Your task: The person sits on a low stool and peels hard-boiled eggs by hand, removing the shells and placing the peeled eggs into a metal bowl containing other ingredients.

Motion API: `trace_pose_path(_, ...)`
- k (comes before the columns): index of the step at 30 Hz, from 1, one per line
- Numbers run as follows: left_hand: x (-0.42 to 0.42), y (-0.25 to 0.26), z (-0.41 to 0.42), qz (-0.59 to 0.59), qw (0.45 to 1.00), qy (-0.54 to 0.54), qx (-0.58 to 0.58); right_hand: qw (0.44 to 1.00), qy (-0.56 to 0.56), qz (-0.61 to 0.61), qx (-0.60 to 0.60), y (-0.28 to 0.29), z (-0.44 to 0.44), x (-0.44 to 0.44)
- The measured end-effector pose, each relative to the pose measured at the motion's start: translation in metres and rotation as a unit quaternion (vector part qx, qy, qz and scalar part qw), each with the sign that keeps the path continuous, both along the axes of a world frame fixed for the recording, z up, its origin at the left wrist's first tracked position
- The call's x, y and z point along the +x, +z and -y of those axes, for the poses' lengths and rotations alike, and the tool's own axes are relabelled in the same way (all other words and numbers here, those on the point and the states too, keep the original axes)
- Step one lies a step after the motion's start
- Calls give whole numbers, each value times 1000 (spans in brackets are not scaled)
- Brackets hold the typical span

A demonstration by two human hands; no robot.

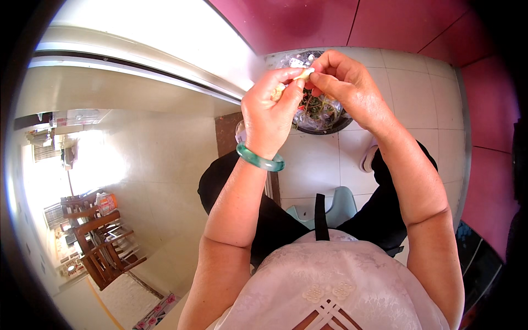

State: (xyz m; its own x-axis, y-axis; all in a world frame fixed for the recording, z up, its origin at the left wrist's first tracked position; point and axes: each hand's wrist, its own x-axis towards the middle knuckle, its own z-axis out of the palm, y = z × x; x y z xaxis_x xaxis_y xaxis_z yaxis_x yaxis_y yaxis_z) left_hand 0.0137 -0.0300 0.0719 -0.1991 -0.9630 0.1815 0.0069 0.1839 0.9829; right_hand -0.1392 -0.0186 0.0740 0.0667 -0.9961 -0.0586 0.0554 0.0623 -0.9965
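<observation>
My left hand (pixel 270 107) pinches a small pale yellow piece of food (pixel 304 75), perhaps a garlic clove, between thumb and fingertips. The fingertips of my right hand (pixel 348 88) meet its other end. A second pale, rounded piece (pixel 278 91) rests inside the curled fingers of my left hand. Below both hands stands a round black bin (pixel 324 131) lined with clear plastic (pixel 307 121). Green stalks and scraps (pixel 315 108) lie in it, partly hidden by my hands. A green bangle (pixel 260 159) circles my left wrist.
Red cabinet fronts (pixel 412 29) border the tiled floor (pixel 309 165) ahead and to the right. To the left is a sliding door's frame (pixel 136 74). Part of a pale blue plastic stool (pixel 342 206) shows between my legs. Wooden chairs (pixel 103 251) stand farther left.
</observation>
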Motion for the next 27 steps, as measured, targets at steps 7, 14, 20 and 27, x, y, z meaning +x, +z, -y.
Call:
trace_pose_path(7,-2,4,0,-42,995,15,88,1000,-1,9,-13,-10,3,-2)
trace_pose_path(14,-3,5,3,-92,988,37,118,999,-25,36,-2,-4,2,6)
trace_pose_path(20,0,-2,3,-69,994,38,74,1000,-11,12,-24,0,1,5)
trace_pose_path(27,-2,-2,1,-48,999,8,9,993,3,114,14,-8,3,1)
